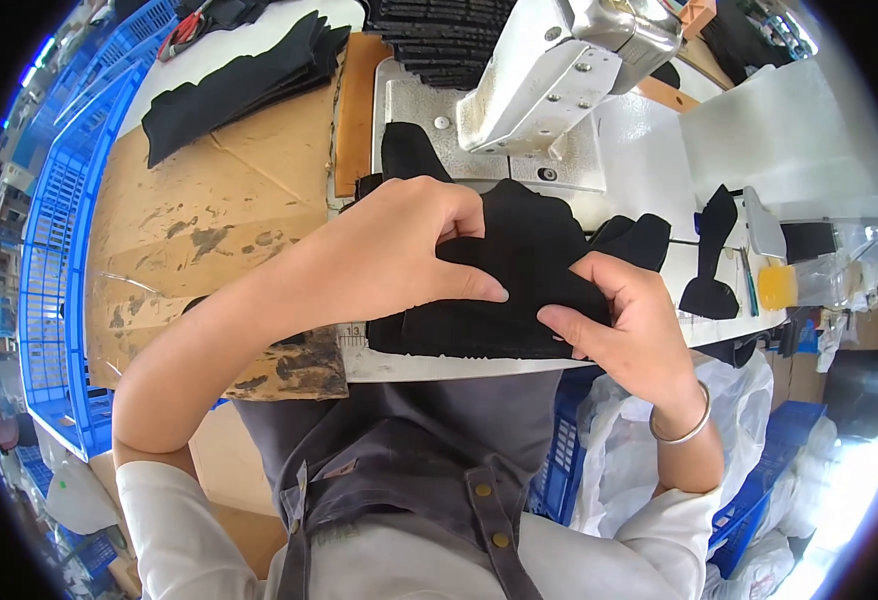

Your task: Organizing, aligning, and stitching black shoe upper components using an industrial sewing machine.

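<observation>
A black fabric piece (529, 240) lies between my hands at the table's front edge, over more black fabric (479, 335). My left hand (414, 240) grips its left side, thumb on top and the other fingers curled out of sight behind the cloth. On the right side, my right hand (624, 315) pinches the same piece between thumb and fingers. Just beyond stands a white sewing machine (549, 90), its head above the metal bed. Other black cut pieces (634, 240) lie to the right of my right hand.
Worn cardboard (209, 220) covers the table's left part, with a stack of black pieces (249, 85) on it. A blue basket (69, 260) stands at the far left. At right are a narrow black piece (711, 255) and a yellow-capped container (777, 287). A white plastic bag (719, 420) hangs below.
</observation>
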`<action>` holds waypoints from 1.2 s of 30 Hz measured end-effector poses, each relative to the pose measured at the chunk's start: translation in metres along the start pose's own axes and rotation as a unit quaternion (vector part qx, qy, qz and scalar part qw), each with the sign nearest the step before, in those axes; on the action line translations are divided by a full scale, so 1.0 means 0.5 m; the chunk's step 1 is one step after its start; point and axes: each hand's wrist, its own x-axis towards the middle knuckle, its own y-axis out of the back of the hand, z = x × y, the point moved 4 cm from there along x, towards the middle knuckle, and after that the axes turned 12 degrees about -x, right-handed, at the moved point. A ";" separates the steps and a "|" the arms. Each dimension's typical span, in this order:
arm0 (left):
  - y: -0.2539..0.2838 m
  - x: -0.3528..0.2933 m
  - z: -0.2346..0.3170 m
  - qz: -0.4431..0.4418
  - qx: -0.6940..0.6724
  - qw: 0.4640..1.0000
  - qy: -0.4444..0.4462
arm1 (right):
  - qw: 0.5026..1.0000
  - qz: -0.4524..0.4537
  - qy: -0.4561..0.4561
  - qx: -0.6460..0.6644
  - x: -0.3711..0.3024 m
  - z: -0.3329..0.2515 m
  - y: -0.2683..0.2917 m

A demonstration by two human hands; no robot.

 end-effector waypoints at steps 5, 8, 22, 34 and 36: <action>0.008 0.008 0.004 -0.028 -0.023 0.995 0.098 | 0.999 0.012 0.019 -0.043 0.012 -0.020 0.000; 0.008 0.008 -0.004 -0.033 -0.021 0.994 0.100 | 0.998 0.007 0.014 -0.062 0.018 -0.021 -0.003; 0.002 0.002 -0.018 0.001 -0.004 1.000 0.004 | 0.998 0.018 0.005 -0.065 0.016 -0.013 -0.006; -0.002 0.002 -0.014 0.009 0.037 0.999 -0.034 | 0.996 0.016 0.015 -0.082 0.016 -0.021 -0.007; -0.007 0.003 -0.023 0.017 0.041 0.998 -0.052 | 0.994 0.019 0.021 -0.106 0.020 -0.028 -0.006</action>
